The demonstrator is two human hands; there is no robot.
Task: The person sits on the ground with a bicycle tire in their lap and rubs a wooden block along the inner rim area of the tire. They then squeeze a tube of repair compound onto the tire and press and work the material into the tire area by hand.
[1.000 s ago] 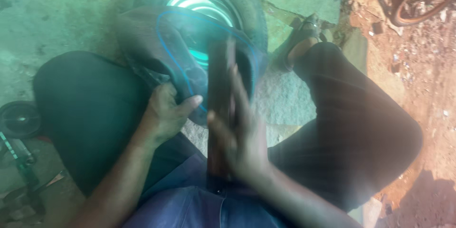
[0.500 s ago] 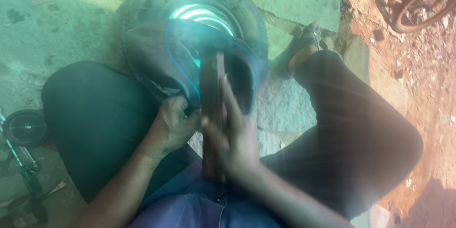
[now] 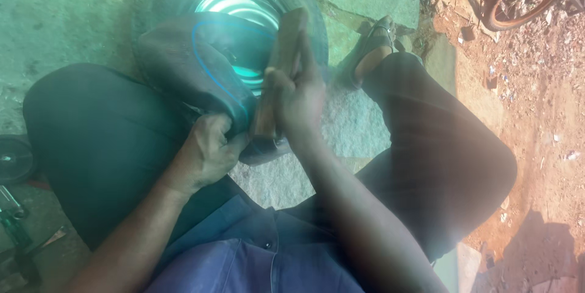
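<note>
An inner tube (image 3: 201,67) lies on the tyre (image 3: 304,0), between the knees.

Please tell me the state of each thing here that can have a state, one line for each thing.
inner tube: limp, folded over the tyre, pinched at its lower edge.
left hand: closed on the inner tube.
right hand: closed around the brown tool.
brown tool: held upright against the tube.
tyre: lying flat on the ground.
sandal: worn on the foot.

Right hand (image 3: 298,95) and wooden block (image 3: 277,73) now farther forward.
</note>
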